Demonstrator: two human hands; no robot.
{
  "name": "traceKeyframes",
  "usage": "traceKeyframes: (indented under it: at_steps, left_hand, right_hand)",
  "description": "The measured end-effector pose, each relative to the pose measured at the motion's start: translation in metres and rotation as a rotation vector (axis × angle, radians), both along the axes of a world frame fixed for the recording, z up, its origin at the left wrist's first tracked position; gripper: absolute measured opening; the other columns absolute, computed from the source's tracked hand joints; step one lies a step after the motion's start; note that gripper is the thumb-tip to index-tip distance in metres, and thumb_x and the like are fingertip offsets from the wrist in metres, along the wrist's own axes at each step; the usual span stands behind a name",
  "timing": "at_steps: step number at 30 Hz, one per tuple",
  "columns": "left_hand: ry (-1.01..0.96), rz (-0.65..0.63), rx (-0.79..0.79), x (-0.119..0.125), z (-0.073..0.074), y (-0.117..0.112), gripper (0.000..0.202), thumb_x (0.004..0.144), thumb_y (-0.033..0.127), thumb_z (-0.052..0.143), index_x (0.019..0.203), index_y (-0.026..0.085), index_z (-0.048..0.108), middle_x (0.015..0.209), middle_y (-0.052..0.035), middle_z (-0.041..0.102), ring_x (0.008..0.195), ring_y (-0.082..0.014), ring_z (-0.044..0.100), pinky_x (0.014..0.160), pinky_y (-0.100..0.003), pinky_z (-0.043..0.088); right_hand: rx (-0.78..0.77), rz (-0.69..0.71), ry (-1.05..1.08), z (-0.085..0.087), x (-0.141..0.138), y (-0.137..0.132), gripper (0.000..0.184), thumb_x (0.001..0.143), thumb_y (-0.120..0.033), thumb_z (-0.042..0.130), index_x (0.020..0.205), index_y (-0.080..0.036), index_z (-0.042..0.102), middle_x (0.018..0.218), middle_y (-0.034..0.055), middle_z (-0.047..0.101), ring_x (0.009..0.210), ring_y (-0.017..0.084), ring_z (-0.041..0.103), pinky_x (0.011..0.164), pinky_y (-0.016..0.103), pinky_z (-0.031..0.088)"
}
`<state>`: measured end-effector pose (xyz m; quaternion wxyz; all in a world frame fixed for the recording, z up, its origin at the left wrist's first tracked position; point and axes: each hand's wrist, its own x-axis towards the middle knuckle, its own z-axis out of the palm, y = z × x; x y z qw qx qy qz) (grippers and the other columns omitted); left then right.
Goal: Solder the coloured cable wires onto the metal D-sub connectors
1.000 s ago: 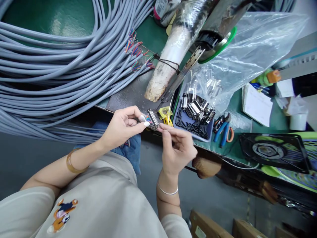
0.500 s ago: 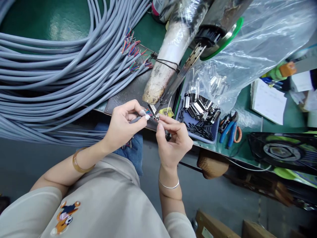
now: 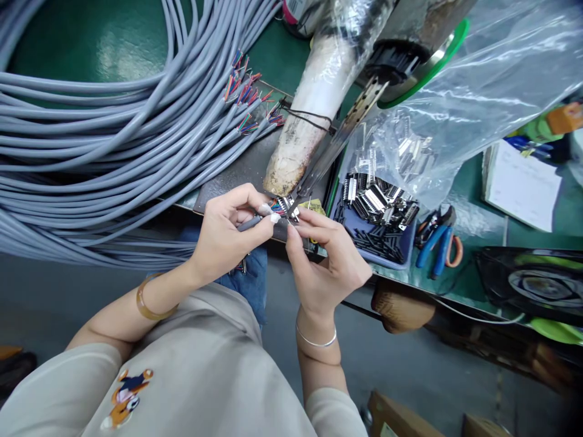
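Observation:
My left hand (image 3: 237, 221) is closed in a pinch on a grey cable (image 3: 249, 223). Its coloured wires (image 3: 276, 206) fan out to a metal multi-pin connector (image 3: 291, 209). At the connector's right end, the thumb and fingertips of my right hand (image 3: 325, 252) are closed round its edge; a thin silvery strand shows near the thumb. The dark tip of a fixed soldering iron (image 3: 314, 173) comes down from above and meets the connector's pin side. Exactly which pin it touches is too small to tell.
Many grey cables (image 3: 113, 139) with stripped ends lie at left. A wrapped post (image 3: 300, 133) stands close above my hands. At right are a blue tray (image 3: 405, 258) of connectors and black sleeves, pliers (image 3: 439, 243), a notepad (image 3: 521, 182) and a black fan (image 3: 528, 279).
The connector now sits against the iron's tip, with its wires more exposed. My right hand has turned slightly and moved a little right. The whole view has shifted slightly.

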<state>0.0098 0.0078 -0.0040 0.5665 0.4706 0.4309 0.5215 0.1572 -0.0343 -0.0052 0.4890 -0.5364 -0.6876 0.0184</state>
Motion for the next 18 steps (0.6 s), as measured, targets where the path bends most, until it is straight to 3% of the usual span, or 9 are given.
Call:
traceKeyframes:
  at_steps: [5, 18]
  left_hand:
    - [-0.027, -0.053, -0.071, -0.0013, -0.0034, -0.0019, 0.017, 0.072, 0.015, 0.075, 0.072, 0.016, 0.058, 0.08, -0.001, 0.069, 0.06, -0.0057, 0.057, 0.053, -0.016, 0.046]
    - [0.032, -0.001, -0.03, -0.0006, 0.0056, 0.0, 0.019, 0.072, 0.015, 0.077, 0.069, 0.017, 0.058, 0.071, 0.0006, 0.059, 0.06, -0.0069, 0.052, 0.048, -0.017, 0.039]
  right_hand:
    - [-0.043, 0.008, 0.018, -0.0065, 0.003, -0.0016, 0.014, 0.088, -0.013, 0.074, 0.089, -0.023, 0.065, 0.102, 0.0006, 0.081, 0.09, 0.016, 0.079, 0.081, 0.028, 0.065]
    - [0.042, -0.035, -0.121, 0.002, -0.0001, 0.0026, 0.014, 0.088, -0.015, 0.076, 0.091, -0.025, 0.067, 0.104, 0.0019, 0.081, 0.089, 0.017, 0.079, 0.079, 0.029, 0.064]
